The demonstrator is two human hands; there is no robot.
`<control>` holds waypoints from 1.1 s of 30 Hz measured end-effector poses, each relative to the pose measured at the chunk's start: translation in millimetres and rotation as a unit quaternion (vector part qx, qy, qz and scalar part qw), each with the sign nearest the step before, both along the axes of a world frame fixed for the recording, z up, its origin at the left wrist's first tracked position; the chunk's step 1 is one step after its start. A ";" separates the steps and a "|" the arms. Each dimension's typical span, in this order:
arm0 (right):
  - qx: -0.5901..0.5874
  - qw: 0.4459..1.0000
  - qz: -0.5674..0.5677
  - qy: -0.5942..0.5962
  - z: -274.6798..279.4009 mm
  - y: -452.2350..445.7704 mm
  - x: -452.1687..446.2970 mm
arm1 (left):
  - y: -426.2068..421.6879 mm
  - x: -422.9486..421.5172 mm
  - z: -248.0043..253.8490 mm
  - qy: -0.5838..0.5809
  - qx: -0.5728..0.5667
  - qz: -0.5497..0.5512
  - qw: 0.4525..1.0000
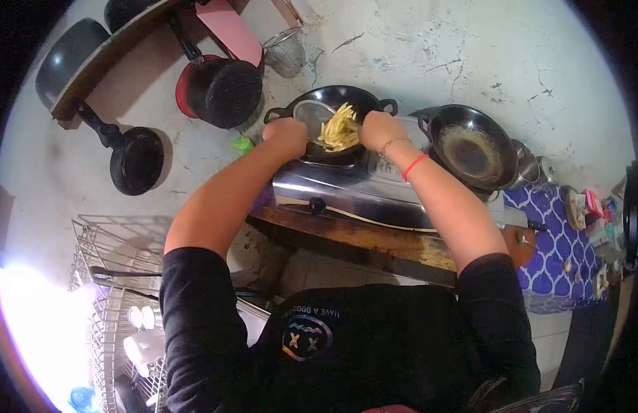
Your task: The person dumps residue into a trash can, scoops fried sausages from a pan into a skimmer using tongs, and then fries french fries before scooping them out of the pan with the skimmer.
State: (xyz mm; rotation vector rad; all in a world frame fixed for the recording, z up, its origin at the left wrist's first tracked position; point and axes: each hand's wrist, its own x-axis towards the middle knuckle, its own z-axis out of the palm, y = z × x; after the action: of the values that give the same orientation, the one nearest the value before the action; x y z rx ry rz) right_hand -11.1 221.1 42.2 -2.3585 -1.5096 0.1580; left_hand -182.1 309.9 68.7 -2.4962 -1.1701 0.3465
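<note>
A black two-handled wok (pixel 343 94) sits on the stove near the wall. Pale yellow cut fries (pixel 340 131) are heaped over its right half. Beside them, a round mesh strainer (pixel 310 112) with a thin rim lies over the wok's left part. My left hand (pixel 287 135) is closed at the strainer's lower left edge and seems to grip it; its handle is hidden. My right hand (pixel 381 131) is closed in a fist just right of the fries, by the wok's right side. Whatever is inside that fist is hidden from me.
A second, worn wok (pixel 473 148) stands to the right on the steel stove (pixel 332 186). Pans (pixel 136 162) and a small sieve (pixel 286 54) hang on the wall at left. A wire dish rack (pixel 116 303) is lower left, and a purple patterned cloth (pixel 553 241) at right.
</note>
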 end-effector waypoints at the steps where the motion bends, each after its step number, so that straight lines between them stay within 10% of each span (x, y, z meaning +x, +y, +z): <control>1: -0.002 1.000 -0.001 -0.001 3.2 -1.8 -2.8 | -0.3 -0.7 0.9 -0.001 -0.002 -0.001 1.000; 33: 0.083 0.995 -0.037 -0.039 41.3 -32.0 48.7 | -4.5 -86.2 -57.3 -0.444 -0.123 0.019 0.887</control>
State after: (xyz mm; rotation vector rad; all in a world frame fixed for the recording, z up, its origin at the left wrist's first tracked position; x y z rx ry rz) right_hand 37.6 189.0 83.5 -2.3078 -1.4094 -0.0760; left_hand -268.4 305.3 11.3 -2.9374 -1.5471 -0.7874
